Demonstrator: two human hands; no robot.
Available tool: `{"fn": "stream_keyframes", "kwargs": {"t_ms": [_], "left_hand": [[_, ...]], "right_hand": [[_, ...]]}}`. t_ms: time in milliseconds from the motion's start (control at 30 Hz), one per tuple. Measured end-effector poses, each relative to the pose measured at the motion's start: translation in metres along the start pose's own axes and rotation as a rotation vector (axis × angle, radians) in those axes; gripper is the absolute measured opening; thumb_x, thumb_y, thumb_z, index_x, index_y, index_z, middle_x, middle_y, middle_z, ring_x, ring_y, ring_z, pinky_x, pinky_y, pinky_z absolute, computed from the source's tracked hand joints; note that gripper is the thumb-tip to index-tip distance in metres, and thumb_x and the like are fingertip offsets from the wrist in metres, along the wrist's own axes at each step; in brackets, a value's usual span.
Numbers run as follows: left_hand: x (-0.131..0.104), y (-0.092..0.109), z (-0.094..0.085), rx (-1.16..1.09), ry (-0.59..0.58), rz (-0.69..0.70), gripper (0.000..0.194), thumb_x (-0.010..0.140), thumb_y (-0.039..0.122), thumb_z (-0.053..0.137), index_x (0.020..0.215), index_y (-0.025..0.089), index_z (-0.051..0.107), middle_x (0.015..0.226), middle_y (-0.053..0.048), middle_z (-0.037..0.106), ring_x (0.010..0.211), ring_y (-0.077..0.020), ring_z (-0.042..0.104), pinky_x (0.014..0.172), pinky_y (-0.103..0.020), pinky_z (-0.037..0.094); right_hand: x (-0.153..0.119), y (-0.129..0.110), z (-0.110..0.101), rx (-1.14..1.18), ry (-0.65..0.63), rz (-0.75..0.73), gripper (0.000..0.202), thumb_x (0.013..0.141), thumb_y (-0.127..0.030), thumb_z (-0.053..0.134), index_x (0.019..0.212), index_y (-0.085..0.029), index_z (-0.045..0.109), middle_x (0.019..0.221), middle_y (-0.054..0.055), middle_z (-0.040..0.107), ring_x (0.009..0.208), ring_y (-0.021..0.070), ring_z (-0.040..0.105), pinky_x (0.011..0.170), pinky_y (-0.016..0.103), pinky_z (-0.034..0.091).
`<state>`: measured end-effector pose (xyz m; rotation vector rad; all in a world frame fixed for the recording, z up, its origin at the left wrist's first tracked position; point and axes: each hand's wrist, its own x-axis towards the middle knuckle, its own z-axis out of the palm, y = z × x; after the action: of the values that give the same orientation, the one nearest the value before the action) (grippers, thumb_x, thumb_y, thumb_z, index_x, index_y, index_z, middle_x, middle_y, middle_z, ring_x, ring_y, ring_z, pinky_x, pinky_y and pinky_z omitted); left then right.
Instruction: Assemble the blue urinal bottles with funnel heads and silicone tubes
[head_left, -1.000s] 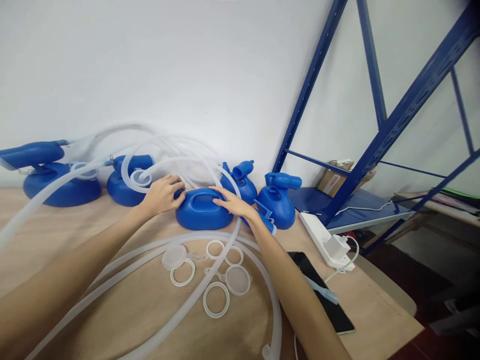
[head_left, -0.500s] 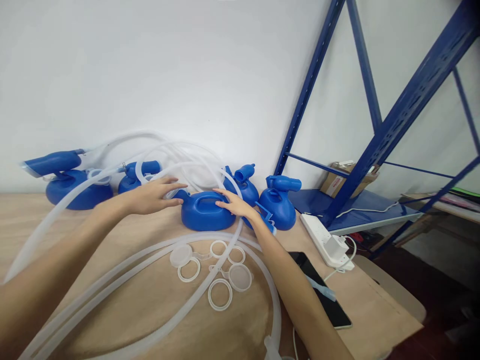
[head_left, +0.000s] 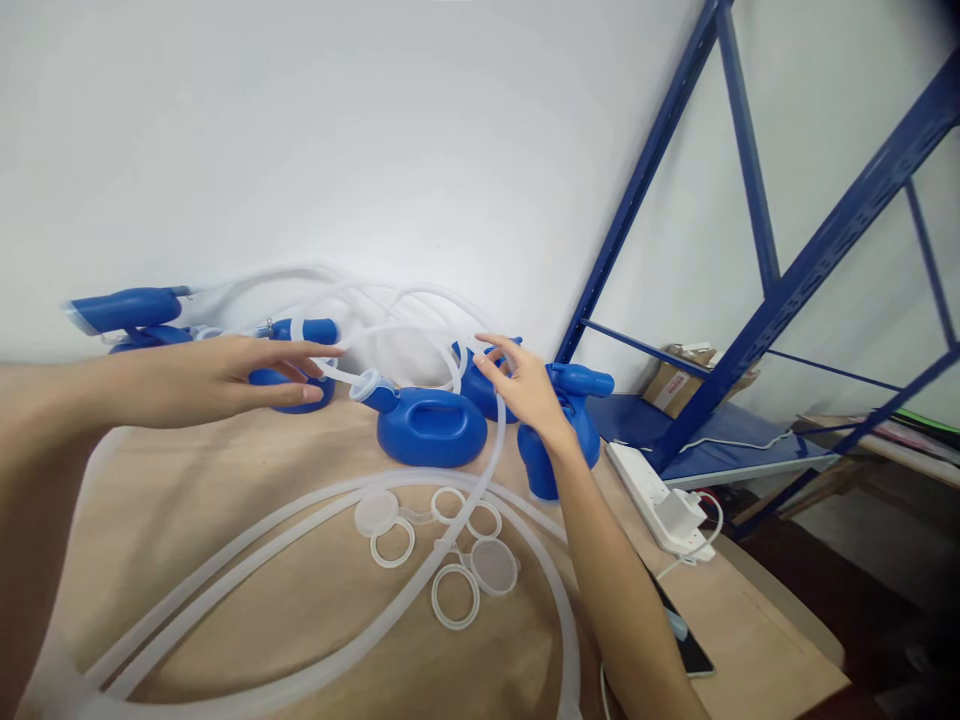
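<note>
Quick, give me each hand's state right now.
Left hand: open, fingers extended, left of the blue handled bottle.
Right hand: open, thumb and fingers apart, near a translucent tube; contact cannot be told.

Workshop-like room, blue metal shelving [head_left: 802, 235], cardboard box [head_left: 679, 382], work table [head_left: 757, 640]

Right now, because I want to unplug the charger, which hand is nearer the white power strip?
Right. The right hand is left of the white power strip, apart from it; the left hand is much farther off, left of the front blue bottle.
</note>
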<state>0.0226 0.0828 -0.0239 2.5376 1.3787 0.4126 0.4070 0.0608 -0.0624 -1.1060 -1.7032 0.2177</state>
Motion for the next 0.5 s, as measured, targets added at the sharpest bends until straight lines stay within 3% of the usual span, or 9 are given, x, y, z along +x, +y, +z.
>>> {"fn": "stream_keyframes", "kwargs": {"t_ms": [67,167,267,367,433,500], "left_hand": [[-0.003,-0.004,-0.005,0.028,0.014,-0.048,0.106,0.069,0.103,0.045,0.140,0.028,0.070,0.137,-0.005,0.074,0.123,-0.0372,0.070,0.101,-0.045,0.057],[-0.003,-0.004,-0.004,0.025,-0.005,-0.002,0.101,0.075,0.098,0.047,0.147,0.030,0.065,0.140,-0.004,0.073,0.122,-0.0356,0.070,0.099,-0.042,0.057],[0.002,0.015,0.006,-0.012,-0.039,0.105,0.092,0.083,0.092,0.047,0.152,0.033,0.061,0.138,-0.004,0.074,0.118,-0.0335,0.072,0.094,-0.038,0.058],[0.009,0.052,0.030,-0.070,-0.140,0.194,0.090,0.089,0.088,0.047,0.162,0.036,0.047,0.147,-0.005,0.070,0.128,-0.0320,0.069,0.100,-0.036,0.056],[0.015,0.078,0.054,-0.097,-0.228,0.220,0.108,0.086,0.087,0.054,0.173,0.032,0.021,0.142,-0.008,0.072,0.123,-0.0316,0.073,0.094,-0.034,0.057],[0.023,0.098,0.081,-0.078,-0.189,0.252,0.119,0.084,0.085,0.060,0.174,0.029,0.008,0.137,-0.012,0.075,0.113,-0.0337,0.076,0.087,-0.036,0.057]], "right_hand": [[-0.001,-0.010,-0.002,0.144,0.017,0.056,0.038,0.090,-0.036,0.076,0.127,-0.025,0.076,0.083,-0.003,0.067,0.054,0.0083,0.049,0.051,0.023,0.043],[0.000,-0.020,0.000,0.445,0.053,0.204,0.050,0.085,-0.037,0.080,0.132,-0.025,0.071,0.080,-0.004,0.064,0.051,0.0071,0.051,0.038,0.018,0.030],[0.004,-0.020,0.009,0.752,0.189,0.350,0.051,0.083,-0.036,0.078,0.132,-0.026,0.066,0.081,-0.006,0.062,0.050,0.0057,0.052,0.034,0.015,0.026],[0.008,-0.009,0.022,0.996,0.326,0.470,0.038,0.086,-0.028,0.070,0.124,-0.028,0.062,0.075,-0.009,0.055,0.047,0.0041,0.048,0.035,0.013,0.030],[0.009,0.003,0.031,1.108,0.384,0.543,0.029,0.089,-0.023,0.063,0.117,-0.028,0.058,0.069,-0.010,0.049,0.044,0.0045,0.044,0.036,0.012,0.032],[0.010,0.019,0.038,1.125,0.392,0.606,0.021,0.091,-0.020,0.056,0.112,-0.027,0.055,0.063,-0.011,0.044,0.041,0.0051,0.040,0.037,0.012,0.033]]}}
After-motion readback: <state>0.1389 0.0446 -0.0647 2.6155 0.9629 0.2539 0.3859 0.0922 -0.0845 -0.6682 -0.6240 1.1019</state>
